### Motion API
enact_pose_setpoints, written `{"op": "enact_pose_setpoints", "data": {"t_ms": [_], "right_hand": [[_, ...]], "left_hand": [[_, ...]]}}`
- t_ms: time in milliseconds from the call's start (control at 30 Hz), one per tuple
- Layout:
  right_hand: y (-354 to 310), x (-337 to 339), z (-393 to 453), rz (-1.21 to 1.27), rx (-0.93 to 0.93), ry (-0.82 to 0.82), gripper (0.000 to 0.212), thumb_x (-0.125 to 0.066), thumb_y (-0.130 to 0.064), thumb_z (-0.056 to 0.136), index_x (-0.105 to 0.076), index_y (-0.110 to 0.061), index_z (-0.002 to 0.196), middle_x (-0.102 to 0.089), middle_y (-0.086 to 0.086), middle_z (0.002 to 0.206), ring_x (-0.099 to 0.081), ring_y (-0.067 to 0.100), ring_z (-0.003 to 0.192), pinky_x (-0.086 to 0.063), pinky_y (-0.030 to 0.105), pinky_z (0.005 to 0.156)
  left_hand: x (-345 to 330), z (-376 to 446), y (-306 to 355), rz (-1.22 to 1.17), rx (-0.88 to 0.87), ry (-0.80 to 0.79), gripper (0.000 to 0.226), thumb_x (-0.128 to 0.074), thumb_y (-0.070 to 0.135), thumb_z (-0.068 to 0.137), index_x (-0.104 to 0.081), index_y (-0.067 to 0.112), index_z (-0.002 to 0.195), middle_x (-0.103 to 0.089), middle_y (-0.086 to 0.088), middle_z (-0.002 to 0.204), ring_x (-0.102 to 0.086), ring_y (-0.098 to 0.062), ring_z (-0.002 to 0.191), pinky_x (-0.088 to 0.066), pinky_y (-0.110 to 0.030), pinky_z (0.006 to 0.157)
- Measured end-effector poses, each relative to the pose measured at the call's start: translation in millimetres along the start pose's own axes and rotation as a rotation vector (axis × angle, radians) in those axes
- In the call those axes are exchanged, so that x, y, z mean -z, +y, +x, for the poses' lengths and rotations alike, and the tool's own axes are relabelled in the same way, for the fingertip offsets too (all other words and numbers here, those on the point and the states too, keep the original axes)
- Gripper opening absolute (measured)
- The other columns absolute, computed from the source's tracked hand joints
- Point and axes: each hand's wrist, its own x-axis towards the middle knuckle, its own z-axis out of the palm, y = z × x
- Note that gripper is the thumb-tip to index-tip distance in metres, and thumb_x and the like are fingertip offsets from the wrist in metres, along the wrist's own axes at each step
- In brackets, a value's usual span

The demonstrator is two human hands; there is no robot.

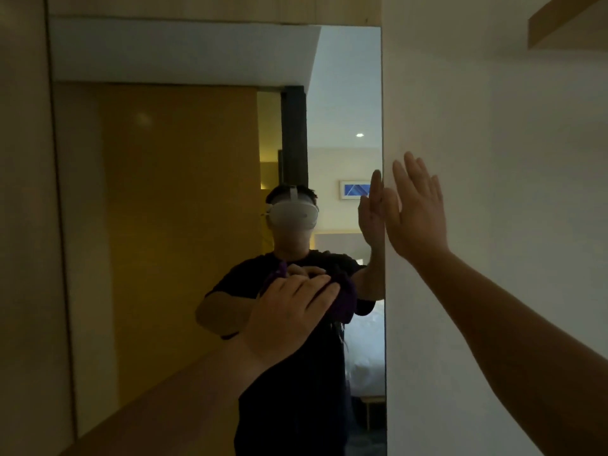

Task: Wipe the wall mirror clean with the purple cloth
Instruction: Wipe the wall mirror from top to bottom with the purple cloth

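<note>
Against the wall mirror [184,205], lower centre of the glass: left hand [289,317] pressed flat over the purple cloth [345,301], fingers spread and curled onto it, pinning it to the surface. Cloth bunched, mostly hidden under the hand, one dark fold showing past the fingertips toward the mirror's right edge. Right of the mirror, on the white wall [493,159]: right hand [419,218] open, palm flat on the plaster, fingers together and pointing up, thumb just beside the mirror's edge. Nothing held in it. Dim light; both forearms bare. Reflected in the glass: a wooden panel, a dark-shirted torso, both hands doubled.
</note>
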Motion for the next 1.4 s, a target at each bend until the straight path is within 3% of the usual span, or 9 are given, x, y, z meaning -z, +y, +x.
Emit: {"op": "enact_pose_setpoints", "data": {"t_ms": [200,367,467,567,833,1000,1133,1233,1400], "right_hand": [[-47,-29,-68,-0.097,0.081,-0.123,0.052,-0.043,-0.036,0.102,-0.037,-0.013,0.148,-0.03,0.012,0.159,-0.018,0.028,0.149,-0.016,0.055,0.121],[-135,-73,-134,-0.086,0.156,-0.268,0.055,-0.033,-0.042,0.106,-0.025,-0.019,0.156,-0.014,0.004,0.165,0.001,0.019,0.153,0.006,0.038,0.123],[-173,-104,-160,-0.134,0.217,-0.278,0.057,-0.037,-0.037,0.105,-0.027,-0.013,0.155,-0.012,0.008,0.165,0.001,0.023,0.153,0.002,0.043,0.124],[-195,-128,-171,-0.21,0.232,-0.268,0.058,-0.038,-0.038,0.104,-0.028,-0.01,0.154,-0.013,0.011,0.165,-0.001,0.027,0.153,-0.002,0.05,0.123],[-188,-165,-175,-0.324,0.246,-0.237,0.067,-0.026,-0.047,0.102,-0.02,-0.007,0.155,-0.011,0.015,0.163,-0.003,0.033,0.152,-0.008,0.061,0.12],[-183,-173,-176,-0.327,0.296,-0.117,0.067,-0.029,-0.047,0.101,-0.023,-0.006,0.154,-0.018,0.017,0.162,-0.01,0.035,0.151,-0.012,0.06,0.12],[-181,-175,-177,-0.315,0.314,-0.065,0.067,-0.034,-0.046,0.101,-0.027,-0.006,0.153,-0.022,0.018,0.161,-0.016,0.036,0.15,-0.016,0.061,0.118],[-179,-177,-177,-0.321,0.333,-0.026,0.066,-0.04,-0.045,0.1,-0.032,-0.005,0.152,-0.026,0.018,0.159,-0.019,0.036,0.149,-0.016,0.061,0.118],[-178,-180,-178,-0.278,0.324,-0.039,0.068,-0.039,-0.045,0.1,-0.023,-0.007,0.154,-0.02,0.017,0.161,-0.012,0.034,0.151,-0.012,0.061,0.119]], "left_hand": [[46,-68,-44,-0.011,0.103,0.071,0.044,-0.073,0.015,0.091,-0.057,0.011,0.132,-0.064,-0.011,0.128,-0.064,-0.028,0.101,-0.052,-0.039,0.074],[89,-141,-94,-0.019,0.145,0.012,0.031,-0.055,0.014,0.103,-0.054,0.008,0.133,-0.063,-0.015,0.128,-0.064,-0.034,0.105,-0.053,-0.046,0.078],[112,-174,-119,-0.027,0.154,0.003,0.034,-0.035,0.022,0.11,-0.058,0.005,0.129,-0.063,-0.016,0.128,-0.064,-0.036,0.105,-0.054,-0.048,0.079],[121,-198,-141,-0.008,0.171,0.019,0.031,-0.035,0.02,0.109,-0.054,0.006,0.13,-0.063,-0.016,0.128,-0.064,-0.036,0.106,-0.053,-0.048,0.082],[109,-195,-208,0.077,0.183,0.057,0.061,-0.083,0.016,0.083,-0.05,0.008,0.133,-0.058,-0.014,0.132,-0.06,-0.035,0.106,-0.052,-0.05,0.083],[100,-121,-248,0.168,0.142,0.203,0.046,-0.069,0.023,0.094,-0.05,0.013,0.134,-0.058,-0.01,0.134,-0.057,-0.032,0.109,-0.047,-0.047,0.087],[97,-77,-270,0.231,0.199,0.103,0.046,-0.049,0.03,0.103,-0.043,0.013,0.145,-0.042,-0.011,0.152,-0.041,-0.033,0.136,-0.035,-0.05,0.106],[86,-91,-262,0.193,0.263,0.005,0.052,-0.04,0.037,0.105,-0.036,0.012,0.15,-0.031,-0.01,0.159,-0.027,-0.031,0.147,-0.022,-0.049,0.117],[65,-165,-214,0.185,0.208,0.011,0.054,-0.051,0.037,0.102,-0.042,0.008,0.146,-0.034,-0.012,0.156,-0.032,-0.031,0.145,-0.028,-0.051,0.116]]}}
